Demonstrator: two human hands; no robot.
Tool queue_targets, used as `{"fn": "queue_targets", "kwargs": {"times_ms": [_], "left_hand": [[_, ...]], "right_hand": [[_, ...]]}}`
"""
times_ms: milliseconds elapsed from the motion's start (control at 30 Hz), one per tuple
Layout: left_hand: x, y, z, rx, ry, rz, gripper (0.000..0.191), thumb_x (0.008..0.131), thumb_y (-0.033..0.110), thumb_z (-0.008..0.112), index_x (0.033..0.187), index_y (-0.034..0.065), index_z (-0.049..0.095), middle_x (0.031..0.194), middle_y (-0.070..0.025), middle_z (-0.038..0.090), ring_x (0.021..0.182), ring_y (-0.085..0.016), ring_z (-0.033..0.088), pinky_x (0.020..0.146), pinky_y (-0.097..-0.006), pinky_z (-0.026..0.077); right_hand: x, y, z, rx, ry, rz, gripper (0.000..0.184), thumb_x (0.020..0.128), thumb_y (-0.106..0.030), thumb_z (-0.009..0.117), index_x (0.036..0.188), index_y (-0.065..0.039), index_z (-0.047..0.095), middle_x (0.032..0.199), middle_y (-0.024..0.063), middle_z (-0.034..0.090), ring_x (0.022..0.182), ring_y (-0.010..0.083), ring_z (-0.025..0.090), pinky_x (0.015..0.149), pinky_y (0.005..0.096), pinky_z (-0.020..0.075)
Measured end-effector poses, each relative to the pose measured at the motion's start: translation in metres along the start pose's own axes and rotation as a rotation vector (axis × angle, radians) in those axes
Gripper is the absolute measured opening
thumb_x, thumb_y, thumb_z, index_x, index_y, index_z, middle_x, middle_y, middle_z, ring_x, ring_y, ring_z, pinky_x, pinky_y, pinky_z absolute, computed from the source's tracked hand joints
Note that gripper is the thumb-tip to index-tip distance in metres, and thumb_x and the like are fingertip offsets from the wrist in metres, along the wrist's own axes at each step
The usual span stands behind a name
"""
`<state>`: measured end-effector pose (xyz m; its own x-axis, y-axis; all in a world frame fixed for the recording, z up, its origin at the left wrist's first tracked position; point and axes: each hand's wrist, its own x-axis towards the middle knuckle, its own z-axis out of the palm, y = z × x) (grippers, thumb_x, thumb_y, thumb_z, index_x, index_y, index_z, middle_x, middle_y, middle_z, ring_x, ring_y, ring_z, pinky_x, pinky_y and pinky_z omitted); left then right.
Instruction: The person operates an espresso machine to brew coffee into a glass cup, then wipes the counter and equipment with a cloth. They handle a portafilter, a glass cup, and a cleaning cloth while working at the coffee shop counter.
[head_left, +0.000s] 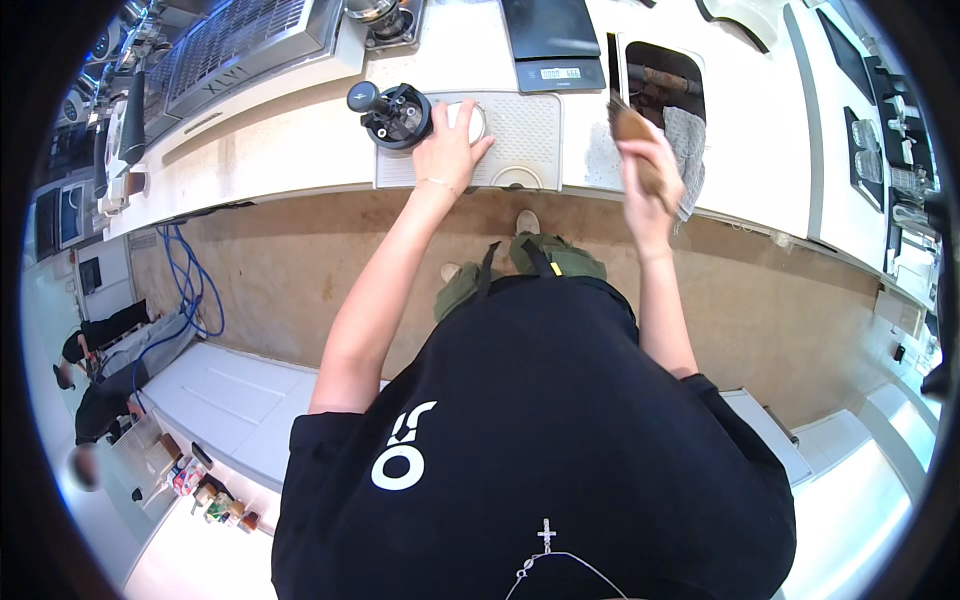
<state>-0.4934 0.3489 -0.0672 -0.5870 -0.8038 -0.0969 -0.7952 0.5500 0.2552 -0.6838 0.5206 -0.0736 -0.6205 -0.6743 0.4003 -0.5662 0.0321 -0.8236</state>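
Observation:
My left hand (444, 154) is over a round white-topped piece with a metallic rim (477, 124), its fingers spread across the top and the thumb at the side. That piece rests on a light grey dimpled mat (529, 139) at the counter's front edge. Left of the hand is a black round holder (399, 129) with a black-knobbed tool (365, 97) in it. My right hand (651, 184) grips a wooden-handled brush (639, 142), slightly blurred, dark bristles pointing away from me. Its bristle end is beside the sunken knock box (664, 82).
A grey cloth (684, 154) drapes over the knock box's front edge. Behind the mat lies a black digital scale (555, 49). At left stands an espresso machine (232, 64) with a black portafilter handle (133, 120). Blue hoses (187, 277) hang at left; people (105, 397) are farther off.

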Motion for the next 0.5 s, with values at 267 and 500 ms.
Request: {"fn": "queue_targets", "kwargs": {"times_ms": [267, 500], "left_hand": [[-0.114, 0.007, 0.03, -0.551, 0.046, -0.093, 0.058, 0.079, 0.036, 0.066, 0.126, 0.0138, 0.04, 0.118, -0.0158, 0.043, 0.094, -0.039, 0.056, 0.073, -0.0475, 0.049], [-0.148, 0.002, 0.05, -0.918, 0.163, -0.397, 0.053, 0.083, 0.023, 0.065, 0.126, 0.0094, 0.038, 0.114, -0.0173, 0.045, 0.106, -0.031, 0.05, 0.087, -0.0428, 0.043]], "right_hand": [[0.049, -0.04, 0.099, 0.329, -0.768, -0.196, 0.014, 0.067, 0.001, 0.061, 0.071, -0.012, 0.058, 0.112, 0.0077, 0.061, 0.101, 0.0286, 0.059, 0.085, 0.0361, 0.0484], [0.045, -0.028, 0.103, 0.063, -0.557, -0.235, 0.016, 0.064, 0.003, 0.063, 0.069, -0.011, 0.057, 0.113, 0.007, 0.061, 0.103, 0.0281, 0.058, 0.087, 0.0361, 0.0487]]}}
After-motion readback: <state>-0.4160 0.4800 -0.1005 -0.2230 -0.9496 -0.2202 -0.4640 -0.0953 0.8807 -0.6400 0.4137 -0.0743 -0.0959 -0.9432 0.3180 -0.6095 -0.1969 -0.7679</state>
